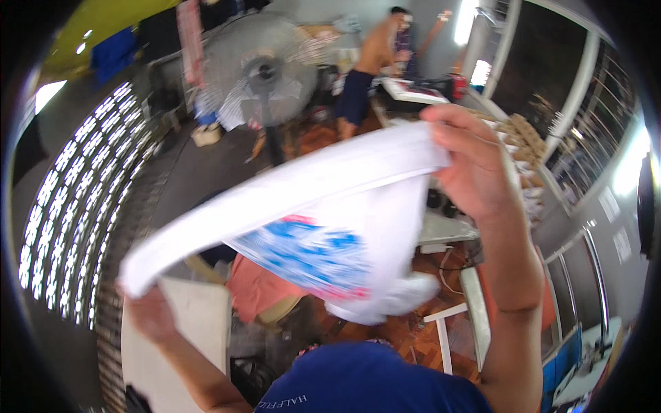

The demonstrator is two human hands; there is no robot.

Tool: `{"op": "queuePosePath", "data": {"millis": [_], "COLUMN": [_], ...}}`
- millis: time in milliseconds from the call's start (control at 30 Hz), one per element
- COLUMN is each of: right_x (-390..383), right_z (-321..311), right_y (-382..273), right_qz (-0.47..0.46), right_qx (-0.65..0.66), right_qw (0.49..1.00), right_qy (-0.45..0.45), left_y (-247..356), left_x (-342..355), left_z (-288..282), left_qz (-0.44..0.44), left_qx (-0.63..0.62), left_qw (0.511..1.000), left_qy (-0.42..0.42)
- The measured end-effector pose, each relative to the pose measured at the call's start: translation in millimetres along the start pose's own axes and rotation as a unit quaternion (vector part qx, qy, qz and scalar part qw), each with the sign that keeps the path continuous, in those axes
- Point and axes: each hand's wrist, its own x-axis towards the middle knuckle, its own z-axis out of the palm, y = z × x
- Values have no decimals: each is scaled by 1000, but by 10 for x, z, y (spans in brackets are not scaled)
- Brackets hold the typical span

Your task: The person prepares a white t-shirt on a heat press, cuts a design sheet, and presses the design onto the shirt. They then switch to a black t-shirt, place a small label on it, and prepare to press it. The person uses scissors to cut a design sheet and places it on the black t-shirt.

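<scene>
A white printed cloth (396, 206) is stretched at a slant in front of me, with a broad folded band along its top. Blue and red print shows on its hanging part, smeared by motion. My right hand (471, 158) pinches the raised right end of the band, thumb and fingers closed on it. Lower down on the left, my left hand (153, 315) grips the other end; its fingers are partly hidden and blurred. The bottom of the cloth bunches loosely below the print.
A pale tabletop (186, 337) lies under my left forearm. Beyond the cloth stands a pedestal fan (265, 72). Farther back, another person (372, 55) stands at a work table. A salmon-coloured cloth (258, 289) drapes below, and a white frame (447, 337) stands on the floor.
</scene>
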Motion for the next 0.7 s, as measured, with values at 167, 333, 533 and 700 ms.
{"op": "queuePosePath", "data": {"millis": [167, 333, 533, 700], "right_x": [665, 923, 264, -444], "right_z": [1629, 2957, 3214, 1877], "right_y": [1565, 3659, 5188, 5610], "right_qz": [193, 277, 268, 73], "right_qx": [134, 80, -132, -400], "right_qw": [960, 942, 923, 750], "right_qy": [-151, -169, -241, -522], "left_y": [2368, 3030, 2661, 1166], "left_x": [-615, -1153, -2698, -3271], "left_z": [-573, -1362, -1316, -1474], "left_qz": [102, 41, -318, -324], "left_qx": [250, 472, 649, 854], "left_qw": [940, 815, 444, 286], "left_qy": [210, 332, 530, 291]}}
